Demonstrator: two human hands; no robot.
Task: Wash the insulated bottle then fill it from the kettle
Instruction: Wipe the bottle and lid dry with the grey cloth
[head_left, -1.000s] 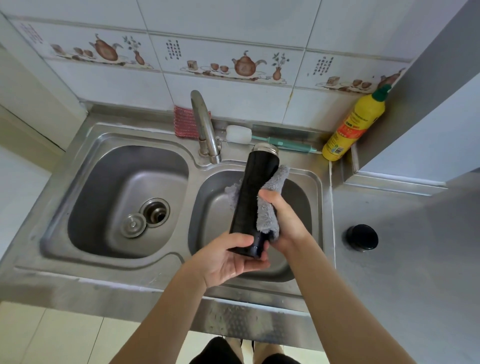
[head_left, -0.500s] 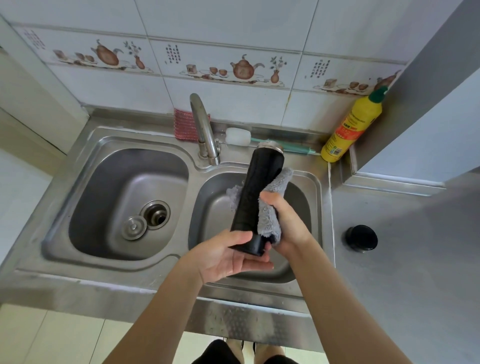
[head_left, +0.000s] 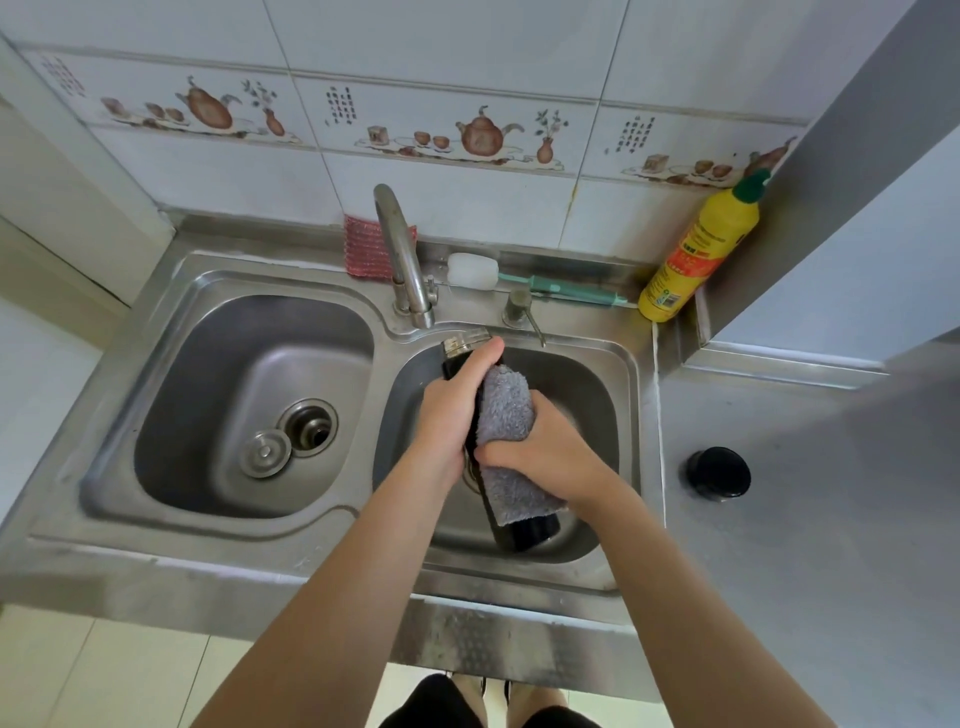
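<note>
Insulated bottle, black, lies tilted over the right sink basin; left hand grips its neck, right hand clutches a grey cloth around its body.

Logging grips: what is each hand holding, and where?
Left hand grips the bottle near its neck; right hand presses the grey cloth around its middle.

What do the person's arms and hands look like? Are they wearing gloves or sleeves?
No gloves and no sleeves. Both forearms are bare all the way to the bottom edge of the picture. The left hand and the right hand are bare too, with no rings, watch or bracelets showing. Nothing is worn on them at all.
</note>
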